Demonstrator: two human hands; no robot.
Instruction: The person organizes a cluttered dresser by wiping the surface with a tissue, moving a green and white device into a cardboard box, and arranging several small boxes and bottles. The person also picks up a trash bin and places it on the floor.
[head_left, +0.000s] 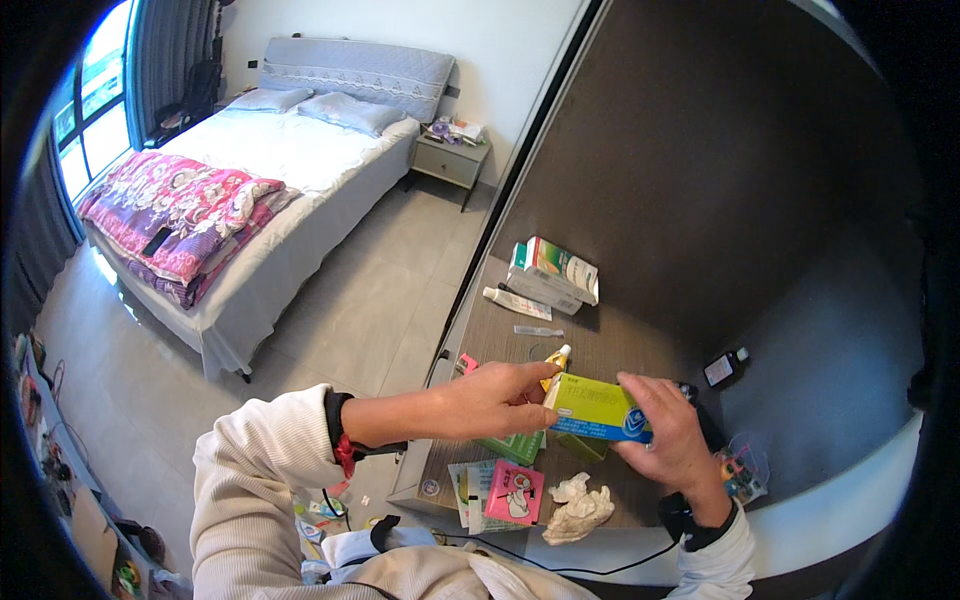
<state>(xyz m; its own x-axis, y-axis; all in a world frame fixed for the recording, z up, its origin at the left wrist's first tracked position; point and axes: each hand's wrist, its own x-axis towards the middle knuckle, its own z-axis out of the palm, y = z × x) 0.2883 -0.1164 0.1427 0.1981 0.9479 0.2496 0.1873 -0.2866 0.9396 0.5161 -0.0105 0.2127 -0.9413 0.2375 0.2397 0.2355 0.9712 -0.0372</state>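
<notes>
A green-and-blue medicine carton (596, 407) is held level between my two hands above the wooden shelf (517, 352). My left hand (510, 397) grips its left end, with the thumb and fingers at the edges. Around the right end curl the fingers of my right hand (664, 424). Below the carton lies a green box (521, 448), partly hidden. A small yellow bottle with a white cap (559, 355) is just behind my left fingertips. Nearer my body are a pink packet (515, 493), flat sachets (472, 487) and a crumpled tissue (581, 514).
White cartons (559, 274) and a tube (517, 303) stand at the shelf's back, near a clear plastic vial (538, 331). A dark bottle (726, 368) is at the right. Beyond the shelf is a bed (315, 172). A black cable (570, 568) crosses in front of me.
</notes>
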